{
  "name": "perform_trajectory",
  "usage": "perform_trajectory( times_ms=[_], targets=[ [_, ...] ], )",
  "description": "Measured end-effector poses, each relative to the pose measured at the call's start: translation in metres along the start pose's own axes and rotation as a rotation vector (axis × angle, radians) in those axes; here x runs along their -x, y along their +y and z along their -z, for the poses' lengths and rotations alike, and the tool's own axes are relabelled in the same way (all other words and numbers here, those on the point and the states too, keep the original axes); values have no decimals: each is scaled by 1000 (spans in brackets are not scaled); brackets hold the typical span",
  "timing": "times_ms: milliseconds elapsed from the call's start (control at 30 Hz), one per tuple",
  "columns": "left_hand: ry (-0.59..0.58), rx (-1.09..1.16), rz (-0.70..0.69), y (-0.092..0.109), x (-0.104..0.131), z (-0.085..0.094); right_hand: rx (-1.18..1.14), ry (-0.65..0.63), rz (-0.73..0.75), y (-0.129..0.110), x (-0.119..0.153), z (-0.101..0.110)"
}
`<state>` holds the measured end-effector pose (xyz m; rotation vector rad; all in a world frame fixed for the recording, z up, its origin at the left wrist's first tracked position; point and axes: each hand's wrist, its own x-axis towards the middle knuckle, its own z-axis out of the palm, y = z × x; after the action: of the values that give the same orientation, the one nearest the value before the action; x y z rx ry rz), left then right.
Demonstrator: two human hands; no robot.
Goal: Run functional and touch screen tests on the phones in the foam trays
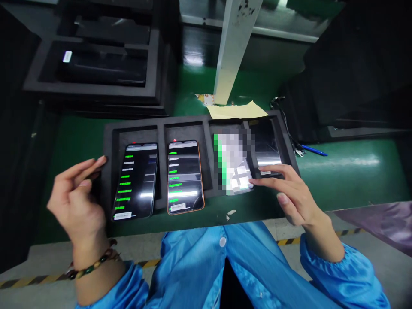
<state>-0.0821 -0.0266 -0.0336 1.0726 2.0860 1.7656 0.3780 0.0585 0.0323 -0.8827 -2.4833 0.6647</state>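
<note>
A black foam tray (108,139) with several compartments lies before me. The left phone (138,180) and the orange-edged phone (186,176) rest tilted out over the tray's front side, their dark screens showing lists of mostly green text. A third phone (241,176) has a bright screen, partly pixelated. In the rightmost compartment lies a dark-screened phone (265,141). My right hand (291,193) is open, its index fingertip touching the third phone's lower right. Beside the tray's left end is my left hand (79,199), open with fingers loosely bent, holding nothing visible.
Stacked black foam trays (154,73) stand at the back left, with dark devices in the top one. Yellow paper (238,110) lies behind the tray. A metal post (233,51) rises from the green table. To the right are a blue pen (313,150), a cable and dark stacks.
</note>
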Motion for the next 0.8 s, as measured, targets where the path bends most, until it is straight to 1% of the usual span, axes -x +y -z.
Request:
perform_trajectory(
  times_ms=[200,367,500,633,800],
  targets=[
    [6,5,16,6,2,0,37,-19,-120,6,-25,-2],
    [3,-15,54,11,4,0,80,-58,-188,13,-58,-1],
    [-3,-26,60,13,4,-1,99,-64,-199,20,-85,-3],
    [-5,-22,72,12,4,0,130,-55,-221,25,-106,-6],
    [0,-24,58,9,3,0,153,-81,-157,24,-124,-17]
  ],
)
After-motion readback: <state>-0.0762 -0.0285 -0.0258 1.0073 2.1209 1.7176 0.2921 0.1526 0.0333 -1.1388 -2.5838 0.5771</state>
